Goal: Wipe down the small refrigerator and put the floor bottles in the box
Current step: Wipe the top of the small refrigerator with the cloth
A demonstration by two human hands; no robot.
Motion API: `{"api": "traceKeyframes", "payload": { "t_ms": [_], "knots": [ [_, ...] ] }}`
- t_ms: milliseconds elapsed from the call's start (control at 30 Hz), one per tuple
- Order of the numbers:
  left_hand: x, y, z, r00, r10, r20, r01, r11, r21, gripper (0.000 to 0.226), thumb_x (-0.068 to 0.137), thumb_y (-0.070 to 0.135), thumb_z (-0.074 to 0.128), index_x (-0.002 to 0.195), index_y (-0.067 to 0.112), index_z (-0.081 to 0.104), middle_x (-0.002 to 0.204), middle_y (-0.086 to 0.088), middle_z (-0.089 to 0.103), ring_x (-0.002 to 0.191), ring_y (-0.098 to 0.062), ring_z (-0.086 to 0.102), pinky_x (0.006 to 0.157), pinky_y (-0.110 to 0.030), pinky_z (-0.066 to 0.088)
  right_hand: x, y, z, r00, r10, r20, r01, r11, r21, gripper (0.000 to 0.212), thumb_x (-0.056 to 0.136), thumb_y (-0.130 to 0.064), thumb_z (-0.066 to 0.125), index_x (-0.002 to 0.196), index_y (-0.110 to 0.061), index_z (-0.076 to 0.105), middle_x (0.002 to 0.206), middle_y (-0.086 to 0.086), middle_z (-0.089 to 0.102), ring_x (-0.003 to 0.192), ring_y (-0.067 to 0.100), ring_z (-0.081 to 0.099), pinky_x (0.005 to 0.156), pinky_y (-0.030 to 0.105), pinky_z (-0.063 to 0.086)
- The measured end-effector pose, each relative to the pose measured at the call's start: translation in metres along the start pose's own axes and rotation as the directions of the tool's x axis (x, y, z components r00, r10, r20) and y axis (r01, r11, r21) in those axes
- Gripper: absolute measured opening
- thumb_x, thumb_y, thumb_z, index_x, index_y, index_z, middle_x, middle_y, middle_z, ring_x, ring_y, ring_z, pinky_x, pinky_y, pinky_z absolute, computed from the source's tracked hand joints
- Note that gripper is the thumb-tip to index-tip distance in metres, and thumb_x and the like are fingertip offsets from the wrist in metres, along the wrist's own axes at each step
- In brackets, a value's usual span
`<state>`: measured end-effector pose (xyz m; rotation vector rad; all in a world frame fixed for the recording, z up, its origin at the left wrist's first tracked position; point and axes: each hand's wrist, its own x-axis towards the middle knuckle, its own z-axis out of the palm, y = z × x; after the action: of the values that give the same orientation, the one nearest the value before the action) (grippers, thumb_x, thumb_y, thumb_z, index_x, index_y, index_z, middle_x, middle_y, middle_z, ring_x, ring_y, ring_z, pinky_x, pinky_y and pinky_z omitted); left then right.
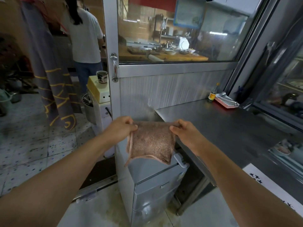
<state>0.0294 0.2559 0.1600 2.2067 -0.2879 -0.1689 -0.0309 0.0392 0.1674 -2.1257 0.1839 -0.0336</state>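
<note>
A brown cloth (151, 142) with a pink hem hangs folded between my hands, above the small grey refrigerator (152, 185). My left hand (120, 128) pinches the cloth's upper left corner and my right hand (184, 132) pinches its upper right corner. The refrigerator stands on the floor below, between the metal partition and the steel counter, its top and two front doors showing. No floor bottles or box are in view.
A steel counter (229, 128) runs to the right, with a small bottle (212, 95) and a stack of red trays (225, 101) at its far end. An aluminium and glass partition (164, 69) stands behind. A person (85, 36) stands at the back left by a hanging curtain (54, 89).
</note>
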Motion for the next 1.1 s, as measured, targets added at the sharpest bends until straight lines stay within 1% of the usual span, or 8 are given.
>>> {"api": "traceKeyframes", "payload": {
  "t_ms": [200,333,400,500,600,700,933,1100],
  "knots": [
    [0.013,0.001,0.048,0.967,-0.246,0.061,0.253,0.940,-0.231,0.025,0.098,0.031,0.043,0.084,0.013,0.052,0.081,-0.008,0.054,0.071,-0.019,0.052,0.058,-0.027,0.037,0.027,0.029,-0.005,0.992,0.123,-0.006,-0.122,0.987,0.102,0.022,0.100,-0.023,0.044,0.119,-0.015,0.051,0.115,0.013,0.054,0.104,0.025,0.055,0.086,0.038,0.048],
    [0.025,-0.011,0.075,0.898,-0.390,0.204,0.426,0.655,-0.624,0.044,0.086,0.014,0.066,0.125,0.018,0.046,0.114,-0.018,0.054,0.089,-0.026,0.058,0.070,-0.035,0.052,0.045,0.068,-0.020,0.915,0.235,0.328,-0.373,0.802,0.467,0.047,0.090,-0.024,0.061,0.133,-0.030,0.042,0.124,0.015,0.051,0.110,0.033,0.056,0.081,0.042,0.055],
    [0.033,-0.021,0.090,0.898,-0.322,0.299,0.440,0.652,-0.617,0.060,0.076,-0.007,0.069,0.124,0.022,0.047,0.116,-0.015,0.057,0.096,-0.027,0.061,0.073,-0.035,0.057,0.054,0.094,-0.025,0.894,0.151,0.422,-0.361,0.801,0.478,0.053,0.079,-0.006,0.070,0.125,-0.025,0.051,0.122,0.016,0.052,0.107,0.031,0.058,0.072,0.033,0.056],
    [0.045,-0.034,0.123,0.939,-0.247,0.239,0.280,0.953,-0.117,0.053,0.066,-0.014,0.071,0.112,0.012,0.065,0.109,-0.007,0.065,0.098,-0.019,0.060,0.081,-0.027,0.050,0.070,0.128,-0.024,0.908,0.117,0.403,-0.154,0.986,0.061,0.048,0.069,0.003,0.077,0.107,-0.023,0.062,0.100,-0.003,0.061,0.087,0.006,0.060,0.057,0.006,0.047],
    [0.053,-0.041,0.159,0.961,-0.210,0.181,0.170,0.962,0.215,0.018,0.071,0.008,0.070,0.086,0.000,0.073,0.072,-0.005,0.063,0.074,-0.017,0.061,0.064,-0.020,0.041,0.083,0.164,-0.016,0.946,0.124,0.300,-0.043,0.964,-0.263,0.026,0.072,-0.009,0.077,0.096,-0.015,0.069,0.080,-0.014,0.054,0.080,0.009,0.061,0.051,0.001,0.039],
    [0.065,-0.048,0.189,0.925,-0.291,0.244,0.228,0.940,0.254,0.028,0.076,0.023,0.066,0.066,-0.003,0.064,0.063,-0.007,0.048,0.064,-0.017,0.048,0.061,-0.025,0.031,0.091,0.201,-0.017,0.940,0.145,0.309,-0.021,0.928,-0.371,0.023,0.078,-0.022,0.072,0.098,-0.012,0.067,0.095,-0.006,0.056,0.088,0.013,0.059,0.070,0.015,0.044],
    [0.084,-0.071,0.250,0.885,-0.408,0.223,0.427,0.903,-0.043,0.025,0.084,0.011,0.067,0.071,0.010,0.046,0.063,-0.006,0.051,0.052,-0.015,0.051,0.046,-0.019,0.043,0.096,0.254,-0.018,0.987,0.073,0.145,-0.007,0.913,-0.409,0.018,0.091,-0.021,0.058,0.106,-0.019,0.049,0.091,-0.007,0.052,0.082,0.013,0.058,0.063,0.018,0.042],
    [0.103,-0.098,0.288,0.870,-0.426,0.247,0.379,0.900,0.217,0.047,0.082,0.021,0.069,0.122,0.005,0.050,0.114,-0.019,0.060,0.108,-0.032,0.058,0.087,-0.033,0.045,0.110,0.274,0.007,0.984,-0.076,0.161,0.172,0.636,-0.752,0.040,0.090,-0.010,0.056,0.128,-0.007,0.044,0.128,0.012,0.042,0.113,0.026,0.049,0.087,0.030,0.047]
  ]
}}
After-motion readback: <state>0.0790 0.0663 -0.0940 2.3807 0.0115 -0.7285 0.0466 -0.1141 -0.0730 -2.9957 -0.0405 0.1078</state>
